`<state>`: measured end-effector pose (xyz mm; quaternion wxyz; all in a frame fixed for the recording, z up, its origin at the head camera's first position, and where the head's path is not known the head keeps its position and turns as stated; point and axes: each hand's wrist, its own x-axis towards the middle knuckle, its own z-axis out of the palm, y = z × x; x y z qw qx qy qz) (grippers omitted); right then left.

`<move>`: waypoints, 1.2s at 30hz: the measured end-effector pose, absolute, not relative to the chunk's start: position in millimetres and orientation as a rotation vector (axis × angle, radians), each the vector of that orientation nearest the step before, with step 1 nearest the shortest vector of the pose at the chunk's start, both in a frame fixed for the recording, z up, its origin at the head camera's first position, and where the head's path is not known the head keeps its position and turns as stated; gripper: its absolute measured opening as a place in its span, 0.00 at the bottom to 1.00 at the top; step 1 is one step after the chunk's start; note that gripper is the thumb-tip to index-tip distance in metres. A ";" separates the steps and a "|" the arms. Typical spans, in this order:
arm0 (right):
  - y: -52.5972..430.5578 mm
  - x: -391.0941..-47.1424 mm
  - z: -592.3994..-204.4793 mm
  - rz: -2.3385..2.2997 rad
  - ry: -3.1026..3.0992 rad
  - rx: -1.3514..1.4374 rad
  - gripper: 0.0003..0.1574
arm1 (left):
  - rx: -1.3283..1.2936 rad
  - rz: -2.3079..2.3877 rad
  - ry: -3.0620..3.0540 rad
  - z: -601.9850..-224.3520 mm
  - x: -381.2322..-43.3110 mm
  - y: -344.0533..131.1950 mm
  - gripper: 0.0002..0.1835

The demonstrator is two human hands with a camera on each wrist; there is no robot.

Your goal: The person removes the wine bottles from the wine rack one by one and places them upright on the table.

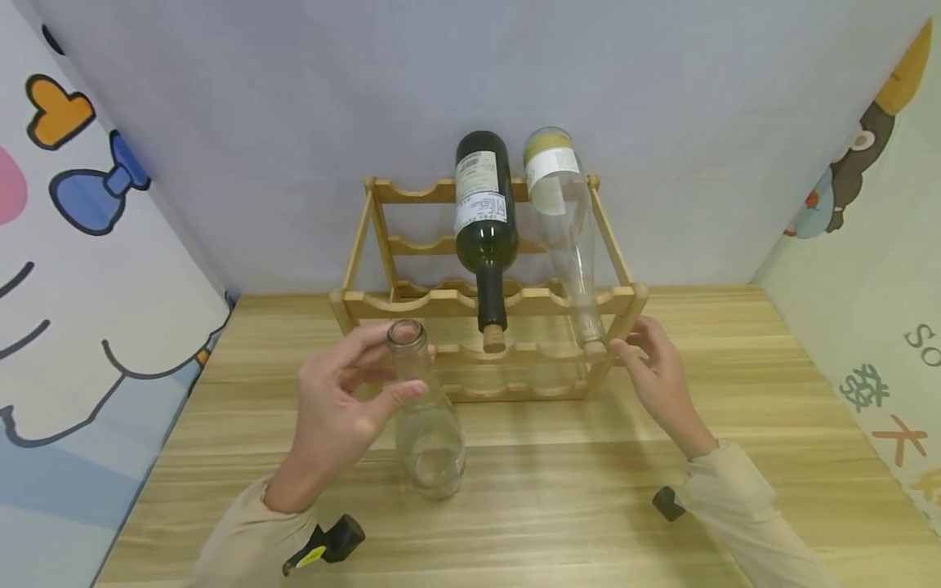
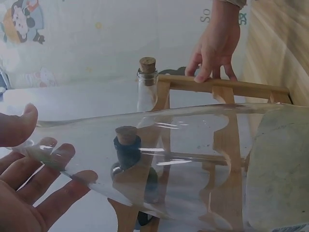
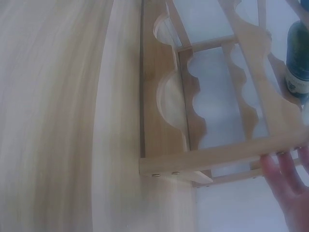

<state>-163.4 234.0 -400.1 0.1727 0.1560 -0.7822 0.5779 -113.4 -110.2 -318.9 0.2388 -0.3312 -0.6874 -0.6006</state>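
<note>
This is a small walled nook, home or studio unclear: a cartoon panel left of the left hand, a second panel with drawings right of the right hand, a plain wall beyond both hands, a wood-grain table below.

Soft light — faint shadows on the table, glints on the clear bottle, hazy right-wrist view

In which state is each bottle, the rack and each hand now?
Wooden rack: standing on the table
Held clear bottle: uncorked, looks empty
Dark bottle: corked, lying on the rack's top tier
Racked clear bottle: corked, lying beside the dark bottle
Left hand: holding the uncorked bottle's neck
Right hand: holding the rack's side
</note>
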 end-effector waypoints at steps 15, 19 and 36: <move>236.3 -166.3 -405.7 1.654 -2.202 0.442 0.19 | -0.980 -1.675 -1.861 -329.4 -116.2 -112.3 0.22; 241.1 -170.9 -416.0 1.680 -2.224 0.425 0.20 | -0.984 -1.698 -1.886 -331.9 -114.8 -117.3 0.20; 250.9 -154.1 -402.3 1.638 -2.378 0.349 0.22 | -0.777 -1.892 -1.809 -334.5 -121.6 -138.4 0.15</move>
